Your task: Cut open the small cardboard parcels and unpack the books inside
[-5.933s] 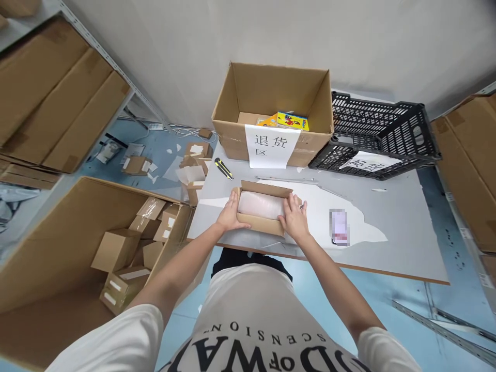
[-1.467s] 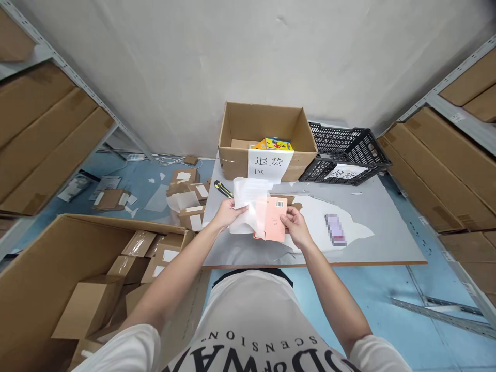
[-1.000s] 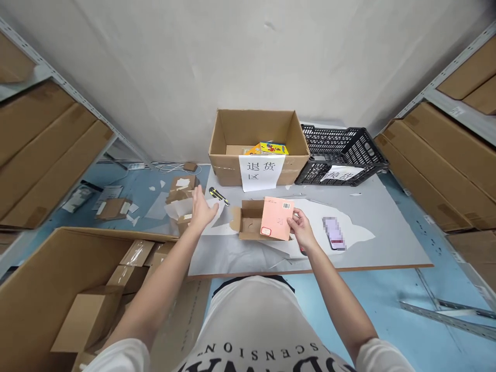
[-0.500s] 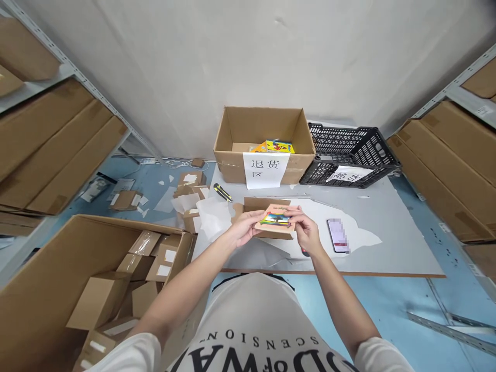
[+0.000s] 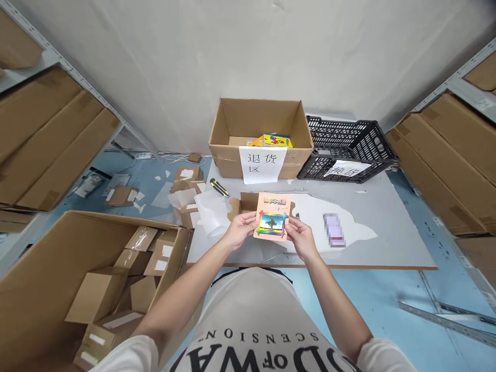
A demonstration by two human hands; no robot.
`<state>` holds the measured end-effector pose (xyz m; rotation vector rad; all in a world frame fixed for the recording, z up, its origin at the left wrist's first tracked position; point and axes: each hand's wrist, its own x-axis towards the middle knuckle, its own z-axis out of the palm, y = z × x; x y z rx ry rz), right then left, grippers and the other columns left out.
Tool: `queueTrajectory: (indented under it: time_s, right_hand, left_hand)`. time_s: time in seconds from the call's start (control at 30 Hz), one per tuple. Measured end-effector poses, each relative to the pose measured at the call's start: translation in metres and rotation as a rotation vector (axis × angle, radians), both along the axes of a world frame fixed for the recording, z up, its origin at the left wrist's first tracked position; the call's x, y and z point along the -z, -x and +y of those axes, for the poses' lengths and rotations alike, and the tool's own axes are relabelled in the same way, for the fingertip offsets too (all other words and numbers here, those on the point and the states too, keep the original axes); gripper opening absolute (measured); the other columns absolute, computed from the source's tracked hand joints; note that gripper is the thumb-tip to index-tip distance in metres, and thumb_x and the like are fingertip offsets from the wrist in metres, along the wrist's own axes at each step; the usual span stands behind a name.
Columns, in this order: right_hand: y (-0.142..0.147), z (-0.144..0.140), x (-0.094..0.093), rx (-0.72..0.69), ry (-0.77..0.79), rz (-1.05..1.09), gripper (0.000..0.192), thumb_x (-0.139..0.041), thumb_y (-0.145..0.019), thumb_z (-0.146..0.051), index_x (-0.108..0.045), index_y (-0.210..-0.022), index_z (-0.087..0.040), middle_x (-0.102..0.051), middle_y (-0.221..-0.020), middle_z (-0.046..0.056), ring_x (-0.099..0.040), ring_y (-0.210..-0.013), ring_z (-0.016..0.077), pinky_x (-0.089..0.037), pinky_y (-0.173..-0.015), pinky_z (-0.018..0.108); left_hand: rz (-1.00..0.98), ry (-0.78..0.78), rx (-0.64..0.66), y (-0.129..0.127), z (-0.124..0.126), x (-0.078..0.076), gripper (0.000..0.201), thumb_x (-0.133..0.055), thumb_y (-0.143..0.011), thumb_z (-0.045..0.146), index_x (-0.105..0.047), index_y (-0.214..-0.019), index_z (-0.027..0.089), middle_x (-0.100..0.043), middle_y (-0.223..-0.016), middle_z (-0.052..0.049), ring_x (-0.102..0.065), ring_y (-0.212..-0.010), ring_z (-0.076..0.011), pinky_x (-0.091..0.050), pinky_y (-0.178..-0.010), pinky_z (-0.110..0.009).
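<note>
At frame centre, a pink booklet was gripped at its edges by the left hand and right hand.

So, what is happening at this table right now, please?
A person holds a small pink booklet upright in both hands, the left hand at one edge and the right hand at the other, with its front cover facing them. Behind it on the grey table sits a small open cardboard box, with crumpled white wrapping to its left. Further back stand a labelled carton and a black crate. A phone lies to the right.
</note>
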<state>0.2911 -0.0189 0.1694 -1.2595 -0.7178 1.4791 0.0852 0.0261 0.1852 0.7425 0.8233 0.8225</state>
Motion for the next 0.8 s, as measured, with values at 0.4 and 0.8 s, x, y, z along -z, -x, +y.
queueTrajectory:
  time_s: [0.4,0.8]
  right_hand:
    - [0.002,0.004,-0.008,0.077,-0.062,-0.064,0.045,-0.075,-0.062,-0.044,-0.067,-0.100,-0.021,-0.072,-0.095,0.007,-0.068,-0.083,0.0232,-0.057,-0.070,0.038]
    - [0.048,-0.011,-0.032,-0.034,-0.520,-0.654,0.033,-0.063,-0.076,-0.029,-0.067,-0.108,-0.030,-0.065,-0.113,0.004,-0.060,-0.107,0.0256,-0.047,-0.096,0.043]
  left_hand:
    - [0.145,-0.120,-0.186,-0.008,-0.007,0.009,0.063,-0.078,-0.062,0.033,-0.059,-0.120,0.017,-0.056,-0.127,-0.014,-0.052,-0.118,-0.0293,-0.046,-0.094,-0.040]
    - [0.079,-0.232,-0.152,-0.039,-0.034,-0.006,0.040,-0.065,-0.075,0.043,-0.065,-0.105,0.016,-0.067,-0.106,-0.008,-0.061,-0.101,-0.0254,-0.050,-0.086,-0.035]
